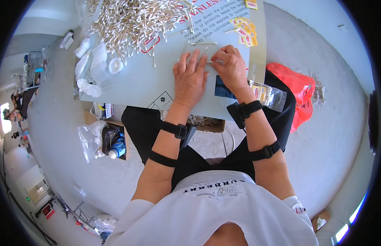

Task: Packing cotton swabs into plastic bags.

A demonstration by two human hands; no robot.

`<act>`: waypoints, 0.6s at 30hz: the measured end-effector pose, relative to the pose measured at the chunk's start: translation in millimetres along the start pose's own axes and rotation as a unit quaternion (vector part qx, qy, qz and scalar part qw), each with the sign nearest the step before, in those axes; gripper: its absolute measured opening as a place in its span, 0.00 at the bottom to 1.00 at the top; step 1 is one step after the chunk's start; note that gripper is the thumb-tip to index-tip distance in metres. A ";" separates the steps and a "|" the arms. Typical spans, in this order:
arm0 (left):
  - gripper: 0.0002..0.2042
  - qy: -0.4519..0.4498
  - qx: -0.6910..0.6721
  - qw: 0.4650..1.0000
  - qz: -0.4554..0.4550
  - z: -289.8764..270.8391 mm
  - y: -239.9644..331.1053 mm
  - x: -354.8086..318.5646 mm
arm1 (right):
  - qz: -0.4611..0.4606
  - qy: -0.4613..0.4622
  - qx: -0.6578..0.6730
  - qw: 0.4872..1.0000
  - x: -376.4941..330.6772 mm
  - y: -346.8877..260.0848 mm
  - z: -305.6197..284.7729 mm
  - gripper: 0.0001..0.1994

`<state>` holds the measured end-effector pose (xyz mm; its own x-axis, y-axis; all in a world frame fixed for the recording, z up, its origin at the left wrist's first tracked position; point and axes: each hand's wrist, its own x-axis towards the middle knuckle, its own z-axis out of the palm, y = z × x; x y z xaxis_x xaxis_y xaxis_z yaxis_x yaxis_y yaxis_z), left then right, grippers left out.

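My left hand lies palm down on the table, fingers stretched out and a little apart. Between it and my right hand, a cotton swab lies crosswise. My right hand is closed, its thumb and fingertips pinching that swab's right end. Just beyond the fingers rests another cotton swab. A big heap of loose cotton swabs covers the far left of the table. By my right wrist is a clear packet of cotton swabs, partly over the table edge.
Yellow printed labels lie at the far right of the table. Clear plastic film and a white roll are at its left. A red plastic bag stands right of my leg. A box with bottles sits lower left.
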<state>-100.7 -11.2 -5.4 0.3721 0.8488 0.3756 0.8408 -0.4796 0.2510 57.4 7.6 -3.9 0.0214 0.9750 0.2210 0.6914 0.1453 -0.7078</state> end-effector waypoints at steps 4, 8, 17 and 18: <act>0.18 0.007 -0.011 1.000 0.024 4.8 0.5 -8.7 | 0.045 -0.072 0.019 0.996 10.6 3.7 -5.8 0.09; 0.16 0.028 -0.011 0.999 0.032 4.4 4.6 -8.3 | -0.039 0.063 0.008 0.997 32.5 8.7 4.4 0.16; 0.12 0.029 -0.124 0.992 -0.004 -5.9 -5.1 -15.0 | -0.073 -0.027 -0.013 0.997 -10.8 -5.5 9.6 0.10; 0.13 0.016 -0.158 0.987 -0.018 -10.2 -6.8 -15.0 | -0.077 -0.002 -0.004 0.997 -21.0 -9.3 9.1 0.10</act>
<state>-116.0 -22.9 -3.6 0.3283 0.8614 0.3875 0.6864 -0.4994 0.5285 43.9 -12.7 -8.0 -0.0890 0.9417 0.3244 0.6916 0.2928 -0.6603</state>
